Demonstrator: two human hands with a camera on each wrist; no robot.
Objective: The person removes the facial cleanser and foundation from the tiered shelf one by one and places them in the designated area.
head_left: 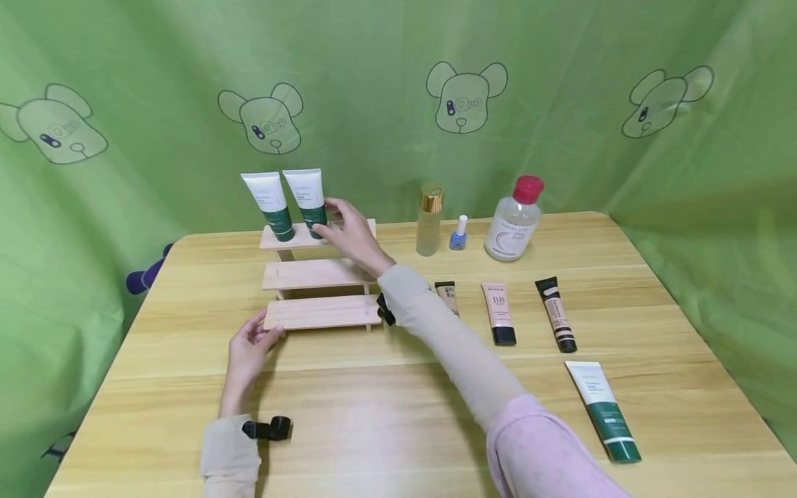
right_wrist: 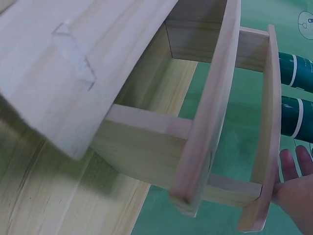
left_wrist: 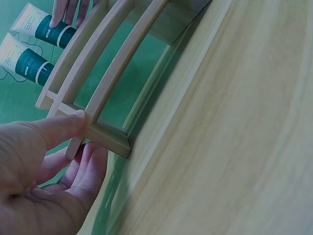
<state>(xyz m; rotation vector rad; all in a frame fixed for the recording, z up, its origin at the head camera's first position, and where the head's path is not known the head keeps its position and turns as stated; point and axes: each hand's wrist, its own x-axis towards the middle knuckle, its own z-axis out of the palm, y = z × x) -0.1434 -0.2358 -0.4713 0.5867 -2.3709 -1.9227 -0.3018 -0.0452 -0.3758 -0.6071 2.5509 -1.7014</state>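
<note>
The right green-and-white tube (head_left: 305, 194) stands cap-down at the middle of the top step of a three-step wooden stand (head_left: 311, 274). The right hand (head_left: 353, 234) is at its right side, thumb across the lower front and fingers apart by the right edge; I cannot tell whether they grip it. Just left of it stands the left green-and-white tube (head_left: 269, 200). The left hand (head_left: 246, 349) pinches the lowest step's near left corner, thumb above and curled fingers below.

Right of the stand, toward the table's far edge, stand a gold-capped bottle (head_left: 428, 232), a small blue bottle (head_left: 458, 239) and a red-capped bottle (head_left: 510, 232). Nearer lie a small tube (head_left: 447, 297) partly hidden by the right sleeve (head_left: 451, 346), a pink tube (head_left: 497, 308) and a black-ended tube (head_left: 556, 315). A third green-and-white tube (head_left: 602, 411) lies nearest, at right. Behind the wooden table (head_left: 373, 429) hangs a green curtain (head_left: 367, 69) printed with bear heads.
</note>
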